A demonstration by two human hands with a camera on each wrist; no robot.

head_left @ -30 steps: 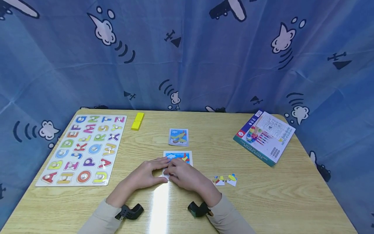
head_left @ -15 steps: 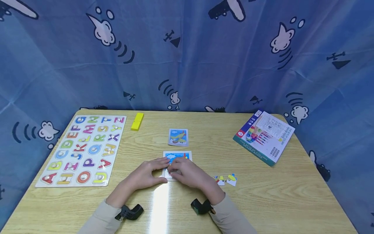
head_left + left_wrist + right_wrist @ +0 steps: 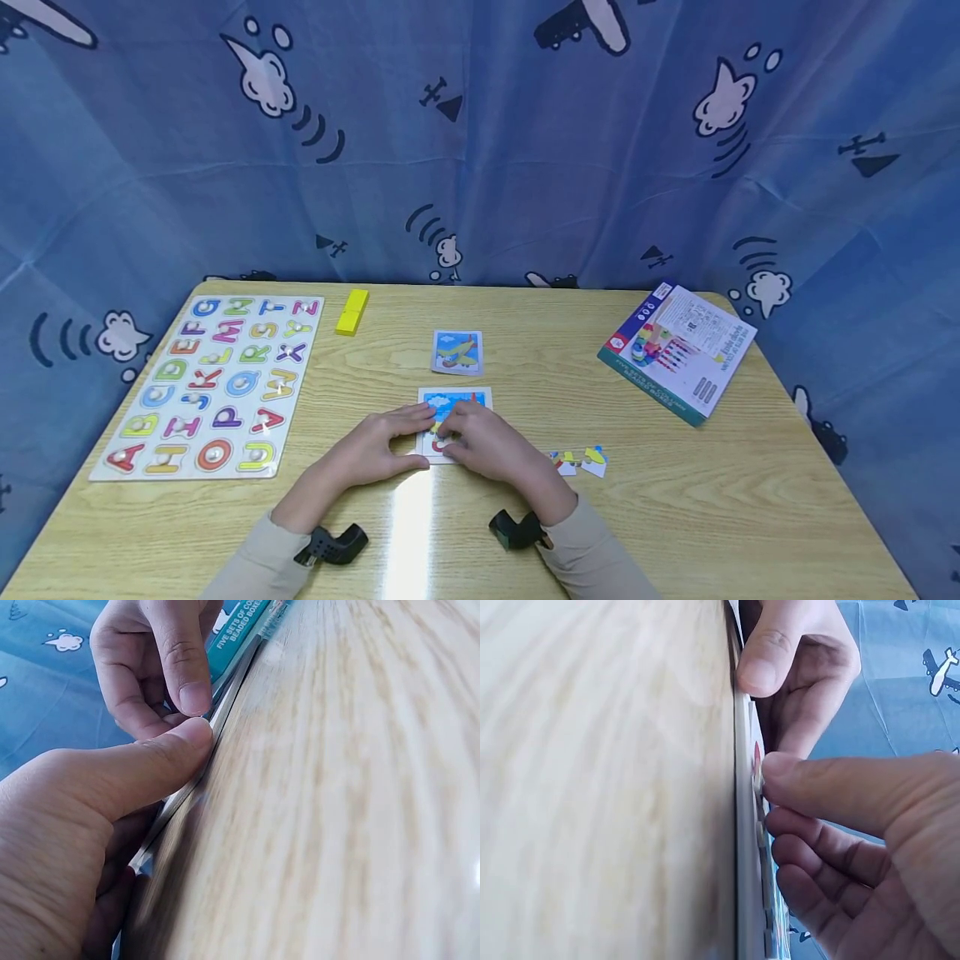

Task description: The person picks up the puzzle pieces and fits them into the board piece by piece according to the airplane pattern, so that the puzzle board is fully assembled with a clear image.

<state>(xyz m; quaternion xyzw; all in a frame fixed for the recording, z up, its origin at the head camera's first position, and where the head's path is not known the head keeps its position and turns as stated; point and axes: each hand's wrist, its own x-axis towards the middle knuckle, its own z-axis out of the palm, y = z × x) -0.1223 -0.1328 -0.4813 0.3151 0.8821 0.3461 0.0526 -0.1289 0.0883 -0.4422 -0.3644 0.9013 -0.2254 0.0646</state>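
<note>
A jigsaw puzzle board [image 3: 486, 398] with a white border lies near the middle of the table, its lower part half covered by fingers. My left hand [image 3: 377, 446] holds it at the left side, fingers along its upper left and thumb at the near edge. Over the lower part, my right hand [image 3: 483, 442] pinches a puzzle piece [image 3: 757, 761] with a bit of red, low against the board. Just beyond lies a picture card [image 3: 457, 352] of a yellow plane. Several loose puzzle pieces [image 3: 595, 461] sit right of the right wrist.
A white alphabet peg board [image 3: 225, 429] fills the left of the table [image 3: 720, 508]. Near the back lies a yellow block [image 3: 352, 312]. At the back right is a teal-edged box [image 3: 678, 354], and a blue curtain [image 3: 480, 167] hangs behind.
My right hand has drawn slightly to the right and its fingers have curled in, baring more of the board's lower part, with red showing. My left hand has stayed put.
</note>
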